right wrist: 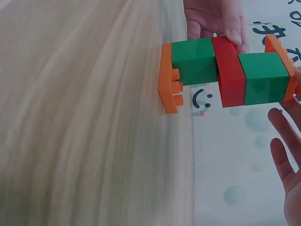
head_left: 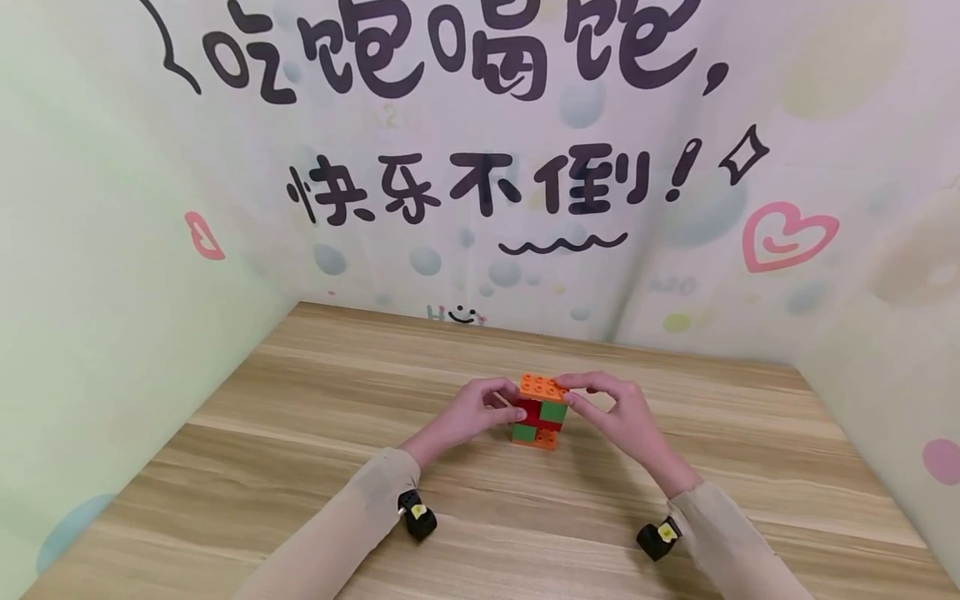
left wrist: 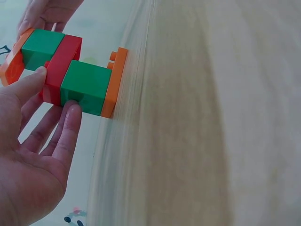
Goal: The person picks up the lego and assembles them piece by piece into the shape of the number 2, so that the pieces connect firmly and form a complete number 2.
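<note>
A small tower of toy building bricks stands upright on the table. Its bottom is an orange brick [head_left: 546, 441] with some studs showing. Above that come a lower green block [left wrist: 86, 87], a red brick [right wrist: 230, 73] and an upper green block [right wrist: 264, 79]. An orange studded brick [head_left: 542, 386] tops the stack. My left hand [head_left: 476, 408] pinches the tower around its red brick, thumb on the near side. On the tower's right, my right hand [head_left: 618, 412] holds the top orange brick between thumb and fingers; its other fingers extend free in the right wrist view.
The wood-grain table [head_left: 300, 400] stretches around the tower. A printed cloth wall [head_left: 420, 283] with dark lettering rises behind the table's back edge, with side walls at left and right. Black wrist devices sit at the left cuff [head_left: 417, 515] and the right cuff [head_left: 658, 539].
</note>
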Tool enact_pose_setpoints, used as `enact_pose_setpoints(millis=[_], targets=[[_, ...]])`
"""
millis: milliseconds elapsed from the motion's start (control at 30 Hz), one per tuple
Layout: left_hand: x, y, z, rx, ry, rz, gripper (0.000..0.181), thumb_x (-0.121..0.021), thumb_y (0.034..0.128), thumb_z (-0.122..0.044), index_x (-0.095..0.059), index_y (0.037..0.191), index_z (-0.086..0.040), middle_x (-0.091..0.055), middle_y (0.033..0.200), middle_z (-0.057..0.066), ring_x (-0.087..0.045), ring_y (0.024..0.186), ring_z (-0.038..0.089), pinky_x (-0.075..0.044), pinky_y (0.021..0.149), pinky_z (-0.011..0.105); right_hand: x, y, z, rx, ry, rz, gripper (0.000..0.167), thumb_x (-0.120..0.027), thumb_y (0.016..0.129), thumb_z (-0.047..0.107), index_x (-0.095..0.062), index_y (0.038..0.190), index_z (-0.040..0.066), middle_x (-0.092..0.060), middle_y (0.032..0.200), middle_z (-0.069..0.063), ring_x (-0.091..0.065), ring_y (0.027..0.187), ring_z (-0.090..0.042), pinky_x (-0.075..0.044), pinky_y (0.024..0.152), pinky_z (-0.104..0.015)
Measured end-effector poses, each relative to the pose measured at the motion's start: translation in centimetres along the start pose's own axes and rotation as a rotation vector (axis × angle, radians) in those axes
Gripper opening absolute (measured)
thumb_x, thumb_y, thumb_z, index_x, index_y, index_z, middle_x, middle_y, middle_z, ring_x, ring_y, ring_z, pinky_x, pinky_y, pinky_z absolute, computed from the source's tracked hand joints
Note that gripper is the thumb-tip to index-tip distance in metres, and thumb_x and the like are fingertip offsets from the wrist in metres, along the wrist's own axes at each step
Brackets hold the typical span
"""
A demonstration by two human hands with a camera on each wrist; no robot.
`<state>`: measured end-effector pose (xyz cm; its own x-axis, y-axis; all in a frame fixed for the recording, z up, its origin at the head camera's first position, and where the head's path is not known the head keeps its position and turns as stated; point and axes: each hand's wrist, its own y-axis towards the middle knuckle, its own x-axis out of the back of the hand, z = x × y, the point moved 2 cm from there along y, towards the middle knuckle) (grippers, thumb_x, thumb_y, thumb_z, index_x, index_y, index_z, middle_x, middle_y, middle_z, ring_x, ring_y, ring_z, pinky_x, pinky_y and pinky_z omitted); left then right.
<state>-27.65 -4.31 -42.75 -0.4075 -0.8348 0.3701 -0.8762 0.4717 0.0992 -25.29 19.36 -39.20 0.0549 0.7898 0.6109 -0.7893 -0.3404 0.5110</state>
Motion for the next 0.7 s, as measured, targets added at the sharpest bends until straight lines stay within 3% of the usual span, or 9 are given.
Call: enact_pose_setpoints(millis=[233,400,567,700], targets=[[0.2,-0.1,0.0,0.003,0.023,0.000,0.022,-0.072,0.0904,-0.018,-0.069,0.110,-0.008,-0.070,0.110,0.012,-0.064,0.087,0.014,-0.056,0.077,0.026,0.3,0.3,0.7,0.055,-0.058,0.042,0.023,-0.073,0.089,0.019,-0.074,0.113,0.023,-0.075,0.114,0.004,-0.068,0.107,-0.012,-0.056,0.091,-0.035],[0.4,-0.2,0.1,0.002,0.018,-0.006,0.022,-0.072,0.0907,-0.018,-0.069,0.110,-0.007,-0.070,0.109,0.013,-0.064,0.087,0.017,-0.059,0.079,0.034,0.3,0.6,1.1,0.090,-0.087,0.060,0.025,-0.074,0.089,0.017,-0.074,0.113,0.020,-0.075,0.113,0.003,-0.069,0.106,-0.015,-0.057,0.088,-0.035],[0.3,0.0,0.0,0.001,0.026,-0.003,0.024,-0.073,0.0903,-0.020,-0.069,0.111,-0.007,-0.070,0.110,0.013,-0.065,0.087,0.015,-0.057,0.076,0.027,0.6,0.7,1.0,0.075,-0.090,0.076,0.026,-0.073,0.089,0.019,-0.074,0.115,0.021,-0.075,0.114,0.003,-0.069,0.106,-0.016,-0.057,0.088,-0.040],[0.2,0.1,-0.1,-0.002,0.031,0.009,0.025,-0.073,0.0903,-0.020,-0.069,0.111,-0.007,-0.070,0.111,0.012,-0.065,0.088,0.015,-0.056,0.076,0.025,0.8,0.8,0.9,0.064,-0.090,0.104,0.028,-0.072,0.091,0.020,-0.072,0.119,0.023,-0.074,0.116,0.005,-0.067,0.105,-0.015,-0.056,0.086,-0.035]])
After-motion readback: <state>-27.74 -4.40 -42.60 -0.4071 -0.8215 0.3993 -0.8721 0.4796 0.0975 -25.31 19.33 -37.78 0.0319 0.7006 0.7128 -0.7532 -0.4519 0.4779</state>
